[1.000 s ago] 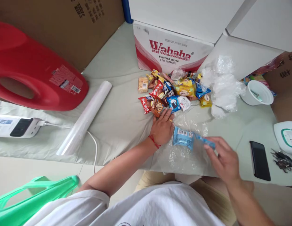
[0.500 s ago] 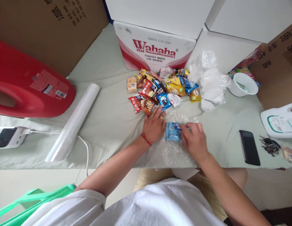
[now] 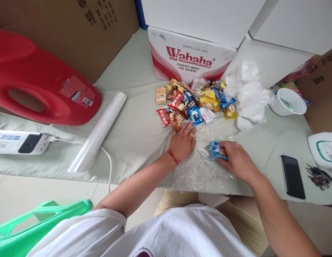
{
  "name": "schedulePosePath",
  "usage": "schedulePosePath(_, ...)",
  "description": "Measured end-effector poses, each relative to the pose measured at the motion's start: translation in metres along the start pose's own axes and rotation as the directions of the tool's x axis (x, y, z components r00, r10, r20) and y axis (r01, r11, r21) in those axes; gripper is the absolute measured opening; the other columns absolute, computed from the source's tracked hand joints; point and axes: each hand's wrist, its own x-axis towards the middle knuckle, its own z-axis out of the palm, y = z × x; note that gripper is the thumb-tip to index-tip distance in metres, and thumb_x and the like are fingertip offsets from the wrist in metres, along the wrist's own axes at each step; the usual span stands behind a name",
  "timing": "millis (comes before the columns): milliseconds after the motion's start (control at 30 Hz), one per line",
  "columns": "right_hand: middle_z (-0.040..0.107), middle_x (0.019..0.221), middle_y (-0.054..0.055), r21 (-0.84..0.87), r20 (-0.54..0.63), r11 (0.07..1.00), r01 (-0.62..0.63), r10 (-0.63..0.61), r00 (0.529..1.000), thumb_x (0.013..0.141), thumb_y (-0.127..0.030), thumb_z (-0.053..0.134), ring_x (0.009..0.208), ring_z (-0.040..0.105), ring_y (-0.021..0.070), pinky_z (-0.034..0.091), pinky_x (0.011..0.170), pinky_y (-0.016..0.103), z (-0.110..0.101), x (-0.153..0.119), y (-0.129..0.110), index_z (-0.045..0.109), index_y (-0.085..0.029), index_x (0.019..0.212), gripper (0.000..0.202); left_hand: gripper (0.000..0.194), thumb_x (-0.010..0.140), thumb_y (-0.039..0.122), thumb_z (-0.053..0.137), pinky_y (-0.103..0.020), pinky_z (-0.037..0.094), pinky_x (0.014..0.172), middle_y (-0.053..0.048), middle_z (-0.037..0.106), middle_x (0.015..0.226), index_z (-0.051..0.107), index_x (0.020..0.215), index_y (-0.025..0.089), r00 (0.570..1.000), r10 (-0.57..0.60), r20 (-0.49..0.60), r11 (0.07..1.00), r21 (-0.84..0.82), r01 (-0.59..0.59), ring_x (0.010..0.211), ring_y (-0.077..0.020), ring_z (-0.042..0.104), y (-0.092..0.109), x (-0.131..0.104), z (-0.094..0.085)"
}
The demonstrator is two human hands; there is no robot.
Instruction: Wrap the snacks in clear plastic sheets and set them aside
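Blue snack packet [image 3: 216,150] in the right hand [image 3: 236,159], above clear plastic film [image 3: 199,171]

Right hand: closed on the blue snack packet, gripping its right end between thumb and fingers; the packet's left end shows. Packet located over the upper right part of the film, near side of the snack pile [image 3: 194,101]; whether it touches the film cannot be told.

Left hand [image 3: 182,142]: palm down, fingers extended, gripping nothing; fingertips at the near edge of the pile, film just beside the palm. Red cord at the wrist, ring on one finger.

Snack pile: assorted small wrappers in red, yellow, blue, brown and white, heaped before a white-and-red carton [image 3: 191,59] lettered "Wahaha". One square golden packet [image 3: 161,96] at its left end.

Right of the pile: a mass of crumpled clear bags [image 3: 254,98], then a white tub [image 3: 285,110]. Nearer the front edge: a dark phone [image 3: 293,176], a bunch of keys [image 3: 318,176], a white bottle [image 3: 325,150] with green-edged label.

Left: a red jug [image 3: 49,71] with handle, a roll of film [image 3: 98,131] lying slantwise, a white device [image 3: 10,142] with cable.

Support: a surface [image 3: 137,139] under pale grey-green cloth.
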Motion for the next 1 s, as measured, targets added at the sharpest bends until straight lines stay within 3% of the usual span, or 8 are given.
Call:
schedulePosePath(167,0.07,0.119,0.016,0.096,-0.078,0.927,-0.362,0.37,0.926,0.086,-0.059,0.058,0.112,0.065,0.0423,0.053,0.093,0.06,-0.003,-0.045,0.069,0.06,-0.029,0.125,0.049,0.051,0.104,0.034,0.041,-0.056,0.036,0.122,-0.008,0.032,0.171,0.054,0.152,0.019,1.0,0.006,0.01,1.0,0.001,-0.006,0.154,-0.0296,0.038,0.0,0.0,0.0)
schedulePosePath(333,0.066,0.141,0.008,0.271,0.086,0.907,-0.322,0.31,0.947,0.092,-0.059,0.05,0.131,0.061,0.0351,0.046,0.113,0.056,-0.022,-0.047,0.093,0.065,-0.036,0.13,0.047,0.052,0.105,0.034,0.041,-0.057,0.032,0.125,-0.008,0.034,0.171,0.052,0.153,0.018,1.0,0.004,0.012,1.0,0.008,-0.004,0.156,-0.0289,0.036,0.0,0.0,-0.001)
schedulePosePath(433,0.067,0.137,0.01,0.243,0.006,0.922,-0.301,0.309,0.951,0.092,-0.059,0.047,0.132,0.06,0.0357,0.043,0.116,0.056,-0.044,-0.035,0.096,0.074,-0.033,0.115,0.043,0.055,0.107,0.039,0.038,-0.059,0.031,0.125,-0.009,0.031,0.172,0.048,0.156,0.017,1.0,0.011,0.025,1.0,0.019,-0.011,0.157,-0.0295,0.033,0.0,-0.001,0.0)
schedulePosePath(567,0.073,0.102,0.012,0.366,-0.273,0.833,-0.414,0.521,0.809,0.087,-0.064,0.057,0.097,0.068,0.0317,0.053,0.093,0.049,-0.065,-0.018,0.07,0.075,-0.025,0.095,0.044,0.057,0.108,0.045,0.034,-0.061,0.026,0.127,-0.008,0.03,0.172,0.045,0.158,0.019,0.999,0.024,0.04,1.0,0.018,-0.025,0.159,-0.0303,0.029,-0.001,-0.002,0.0)
schedulePosePath(633,0.07,0.085,0.006,0.616,-0.184,0.68,-0.398,0.615,0.766,0.08,-0.067,0.069,0.075,0.063,0.0224,0.053,0.074,0.038,-0.06,-0.008,0.042,0.073,-0.022,0.093,0.047,0.057,0.109,0.045,0.032,-0.061,0.024,0.128,-0.007,0.031,0.172,0.046,0.158,0.021,0.999,0.021,0.042,1.0,0.013,-0.022,0.159,-0.0305,0.029,-0.001,-0.002,-0.001)
schedulePosePath(800,0.06,0.07,-0.001,0.835,0.249,0.391,-0.388,0.361,0.899,0.076,-0.067,0.075,0.058,0.049,0.0124,0.04,0.054,0.025,-0.002,0.019,-0.026,0.069,-0.018,0.089,0.05,0.053,0.11,0.042,0.027,-0.058,0.026,0.128,-0.004,0.036,0.17,0.051,0.154,0.024,0.999,-0.014,0.053,1.0,-0.024,0.015,0.158,-0.0274,0.033,-0.002,0.0,-0.006)
schedulePosePath(900,0.059,0.07,0.0,0.723,0.212,0.572,-0.387,0.35,0.913,0.09,-0.061,0.06,0.058,0.051,0.0147,0.041,0.055,0.026,0.027,0.023,-0.041,0.068,-0.019,0.095,0.044,0.052,0.111,0.039,0.024,-0.057,0.027,0.127,-0.003,0.038,0.169,0.054,0.151,0.025,0.998,-0.031,0.057,0.998,-0.052,0.034,0.157,-0.0258,0.034,-0.003,0.001,-0.009)
schedulePosePath(1000,0.067,0.098,0.011,0.349,-0.101,0.879,-0.326,0.381,0.919,0.096,-0.053,0.056,0.078,0.062,0.0214,0.046,0.064,0.029,0.033,0.016,-0.046,0.07,-0.018,0.116,0.042,0.051,0.11,0.038,0.028,-0.058,0.027,0.126,-0.005,0.037,0.169,0.054,0.152,0.023,0.998,-0.023,0.054,0.998,-0.052,0.026,0.157,-0.0271,0.034,-0.003,0.001,-0.009)
